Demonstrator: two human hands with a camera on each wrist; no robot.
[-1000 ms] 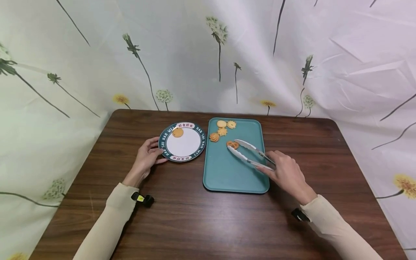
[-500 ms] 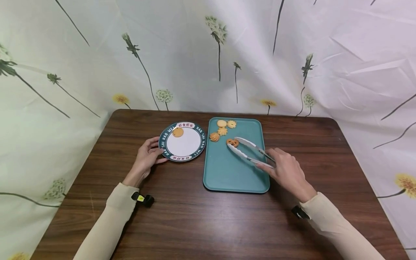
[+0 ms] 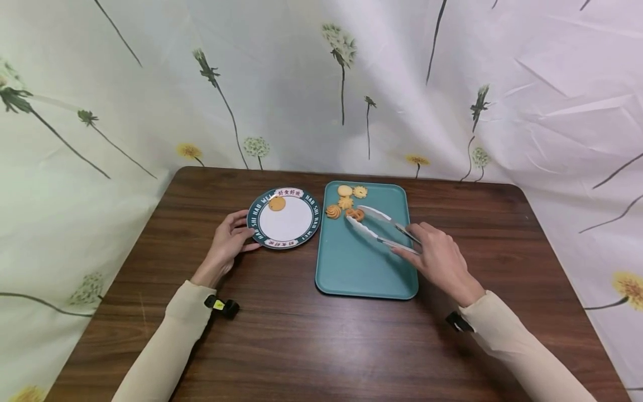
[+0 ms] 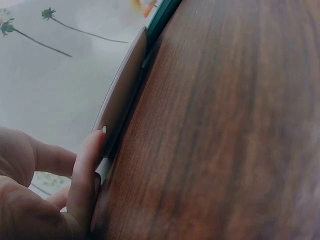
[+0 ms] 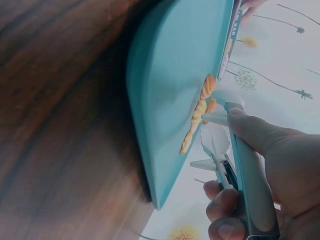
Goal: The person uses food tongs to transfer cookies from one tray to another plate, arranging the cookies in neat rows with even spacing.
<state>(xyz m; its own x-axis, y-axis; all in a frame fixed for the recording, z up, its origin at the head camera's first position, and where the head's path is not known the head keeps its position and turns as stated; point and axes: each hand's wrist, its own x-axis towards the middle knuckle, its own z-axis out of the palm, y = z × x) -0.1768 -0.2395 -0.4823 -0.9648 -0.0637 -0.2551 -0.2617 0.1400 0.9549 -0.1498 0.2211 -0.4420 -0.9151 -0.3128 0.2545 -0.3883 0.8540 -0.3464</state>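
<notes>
Pretzel (image 3: 356, 215), eleven o'clock on tray (image 3: 366, 271): likely light, brittle; pinch outer loops. Right grip (image 3: 442, 259) clamps tongs (image 3: 396, 225), left grip (image 3: 226, 244) plate (image 3: 315, 218).

Left hand (image 3: 225, 245) pinching, right hand (image 3: 441, 259) gripping; forearms (image 3: 158, 343) angled inward, wrists (image 3: 204, 274) well apart.

Brown wood tbl (image 3: 321, 346) — flwr-print backdrop (image 3: 286, 72)

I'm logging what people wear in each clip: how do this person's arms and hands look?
The left sleeve and right sleeve are long, plain and cream-coloured, ending at the wrists. The left hand and right hand wear no gloves. Each wrist has a small black device: the left device sits beside a bright yellow patch; the right device shows none.
</notes>
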